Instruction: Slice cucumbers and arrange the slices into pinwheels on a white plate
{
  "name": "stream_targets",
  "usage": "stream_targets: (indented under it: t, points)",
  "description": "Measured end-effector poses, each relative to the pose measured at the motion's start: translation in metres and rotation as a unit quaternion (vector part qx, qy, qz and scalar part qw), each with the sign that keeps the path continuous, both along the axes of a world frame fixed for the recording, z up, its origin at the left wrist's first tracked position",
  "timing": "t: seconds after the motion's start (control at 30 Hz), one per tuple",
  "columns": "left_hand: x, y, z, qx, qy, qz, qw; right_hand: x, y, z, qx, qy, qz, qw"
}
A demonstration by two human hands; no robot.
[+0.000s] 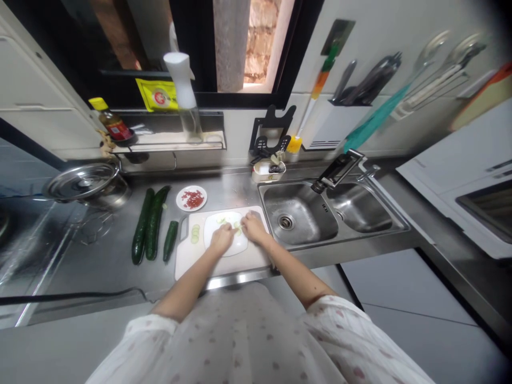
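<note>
Both hands are in over the white plate [212, 241], which sits on the cutting board [187, 264], and the cucumber slice [237, 229] is right between them! It lies toward the plate's two o'clock. The left hand [223, 239] comes in from seven o'clock, fingers curled, fingertips right at the slice's near-left edge; whether that grip is grasping it or merely touching it, one cannot tell. Over at three o'clock, the right hand [254, 228] crowds the rim, fingers bent inward, tips just beside the same slice; that grip, clenched or released, cannot be told either.

More pale slices [221, 220] rest at the plate's twelve, just beyond the left fingers. Out at nine, an overlapping row of cucumber slices [195, 233] lies on the board, apart from both hands. Farther along nine, on the counter [120, 277], comes the short cucumber piece [170, 241], then two long cucumbers [149, 226] side by side. And at half past ten, off the board, a small round plate [178, 199] carries chopped red pieces [192, 199]!
</note>
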State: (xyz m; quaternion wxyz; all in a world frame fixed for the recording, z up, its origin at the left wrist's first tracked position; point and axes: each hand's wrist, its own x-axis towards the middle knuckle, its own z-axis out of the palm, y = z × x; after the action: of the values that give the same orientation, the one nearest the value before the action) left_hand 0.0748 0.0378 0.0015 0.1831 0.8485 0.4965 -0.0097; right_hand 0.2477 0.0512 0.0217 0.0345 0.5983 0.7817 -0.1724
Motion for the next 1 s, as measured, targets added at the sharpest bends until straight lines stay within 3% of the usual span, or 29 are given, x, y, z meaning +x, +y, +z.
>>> stream_targets:
  t: [0.7, 1.0]
  points:
    - [-0.001, -0.003, 0.003, 0.023, 0.006, -0.021, 0.999, -0.007, -0.013, -0.004, 0.015, -0.007, -0.067, 0.998]
    - [0.002, 0.001, 0.014, 0.013, 0.0, -0.012, 1.0, -0.008, -0.016, -0.009, 0.022, -0.005, -0.072, 0.997]
